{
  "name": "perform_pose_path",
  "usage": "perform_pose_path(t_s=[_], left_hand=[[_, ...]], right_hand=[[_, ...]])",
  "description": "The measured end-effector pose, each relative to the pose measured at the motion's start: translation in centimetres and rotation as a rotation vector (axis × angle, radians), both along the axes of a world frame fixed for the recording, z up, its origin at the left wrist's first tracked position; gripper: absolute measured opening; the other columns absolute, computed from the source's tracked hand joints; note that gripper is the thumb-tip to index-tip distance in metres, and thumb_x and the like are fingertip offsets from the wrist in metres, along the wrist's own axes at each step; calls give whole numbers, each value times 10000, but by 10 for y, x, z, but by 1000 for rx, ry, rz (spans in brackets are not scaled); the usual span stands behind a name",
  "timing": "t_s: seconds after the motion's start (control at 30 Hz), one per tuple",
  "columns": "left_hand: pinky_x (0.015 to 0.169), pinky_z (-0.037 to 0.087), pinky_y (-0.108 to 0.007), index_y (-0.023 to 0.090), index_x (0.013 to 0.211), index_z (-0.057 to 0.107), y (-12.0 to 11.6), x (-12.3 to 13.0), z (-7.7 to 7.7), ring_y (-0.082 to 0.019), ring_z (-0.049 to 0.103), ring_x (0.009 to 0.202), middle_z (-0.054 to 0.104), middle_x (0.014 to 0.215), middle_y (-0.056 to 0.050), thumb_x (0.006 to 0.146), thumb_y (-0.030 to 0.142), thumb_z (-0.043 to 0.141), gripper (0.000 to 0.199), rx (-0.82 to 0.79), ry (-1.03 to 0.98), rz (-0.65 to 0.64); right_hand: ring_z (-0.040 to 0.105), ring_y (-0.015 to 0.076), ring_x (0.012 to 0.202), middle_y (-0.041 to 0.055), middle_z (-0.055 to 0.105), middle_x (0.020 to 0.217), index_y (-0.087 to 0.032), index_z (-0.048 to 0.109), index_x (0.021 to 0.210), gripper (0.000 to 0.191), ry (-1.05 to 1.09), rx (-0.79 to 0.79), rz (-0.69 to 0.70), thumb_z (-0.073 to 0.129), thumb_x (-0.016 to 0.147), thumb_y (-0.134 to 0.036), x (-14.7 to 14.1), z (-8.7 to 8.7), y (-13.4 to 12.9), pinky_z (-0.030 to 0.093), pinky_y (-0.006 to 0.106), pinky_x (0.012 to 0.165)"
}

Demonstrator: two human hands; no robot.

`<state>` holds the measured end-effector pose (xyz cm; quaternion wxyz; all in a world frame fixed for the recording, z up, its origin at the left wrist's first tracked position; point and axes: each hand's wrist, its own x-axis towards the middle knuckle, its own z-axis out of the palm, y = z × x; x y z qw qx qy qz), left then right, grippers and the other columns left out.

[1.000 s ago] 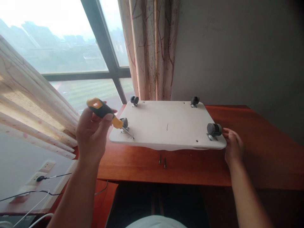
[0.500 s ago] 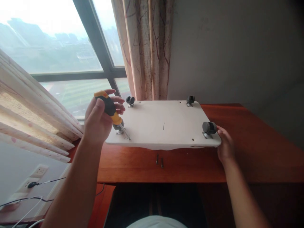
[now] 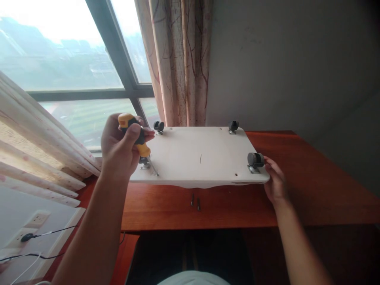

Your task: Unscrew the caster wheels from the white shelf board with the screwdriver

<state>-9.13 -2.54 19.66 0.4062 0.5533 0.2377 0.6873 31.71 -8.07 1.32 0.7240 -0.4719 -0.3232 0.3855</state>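
A white board (image 3: 187,154) lies on the wooden table, with black casters on metal plates near its corners. My left hand (image 3: 121,144) is closed around a yellow and black screwdriver (image 3: 143,150), whose tip points down at the board's near left corner. The near left caster (image 3: 144,161) is partly hidden behind the screwdriver. At the near right corner, beside the caster (image 3: 255,160), my right hand (image 3: 276,180) grips the board's edge. Two screws (image 3: 192,200) (image 3: 198,204) lie on the table in front of the board.
The brown table (image 3: 311,178) extends to the right. Behind it are a curtain (image 3: 181,63) and a grey wall. A window and another curtain (image 3: 35,134) are at the left, above a socket (image 3: 38,219) with cables.
The left hand's fingers have curled in more around the screwdriver handle. The whole scene has shifted slightly left with the camera. My right hand keeps its place at the board's corner.
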Motion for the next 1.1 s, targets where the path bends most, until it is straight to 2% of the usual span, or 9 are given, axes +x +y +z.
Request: perform_pose_path(t_s=[0.1,0.2,0.3,0.47,0.57,0.73,0.87,1.0,1.1], left_hand=[[517,514,-215,237,874,576,-4,6,3,-80,601,580,639,854,43,760,176,826,282,36,-39,153],[456,443,-209,227,866,605,-5,7,3,-76,533,542,648,849,3,851,378,750,210,7,-69,106],[499,482,-256,184,921,689,-4,5,1,-105,557,582,655,890,-56,935,567,563,404,-18,-68,24],[663,571,-293,213,946,655,-8,7,1,-140,679,728,696,988,-34,890,421,693,218,10,-4,76],[573,531,-262,265,939,583,-10,9,4,-102,630,600,720,995,13,821,302,781,233,-25,23,80],[553,515,-276,191,1042,685,-7,6,3,-125,590,617,695,921,-64,928,567,576,408,-61,-45,-54],[699,569,-303,178,998,678,-7,4,1,-163,672,778,697,1080,-97,912,423,656,261,-31,-1,-32],[577,530,-267,237,954,594,-10,8,4,-121,625,614,725,999,-34,807,238,787,243,-45,20,-5],[513,496,-259,225,964,629,-9,9,6,-116,581,569,705,893,-43,855,367,745,214,-37,-17,-3]], right_hand=[[655,199,942,25,722,1150,-253,729,1140,426,-1,-3,4,792,758,-429,1,-2,0,467,267,706],[652,193,951,23,724,1150,-252,729,1143,416,6,-3,9,783,768,-423,2,-3,1,469,268,740],[649,188,965,16,723,1155,-253,729,1140,404,16,-4,7,779,773,-416,2,-4,1,469,267,769],[646,178,960,9,721,1154,-254,728,1139,396,21,1,15,779,777,-405,2,-3,1,466,263,777],[647,189,959,12,719,1155,-250,723,1145,412,16,-3,13,781,771,-412,1,-3,0,468,277,775],[645,193,964,9,720,1153,-248,718,1146,424,27,-6,15,787,761,-412,1,-2,0,466,284,794],[647,203,979,18,721,1147,-242,708,1157,436,14,-16,10,781,765,-419,1,-2,0,472,291,797],[658,226,986,31,718,1154,-238,700,1162,463,-17,-32,7,779,758,-449,1,-2,0,480,300,778],[665,231,962,33,729,1105,-241,695,1172,476,-29,-43,8,774,760,-466,2,-2,0,481,302,761]])
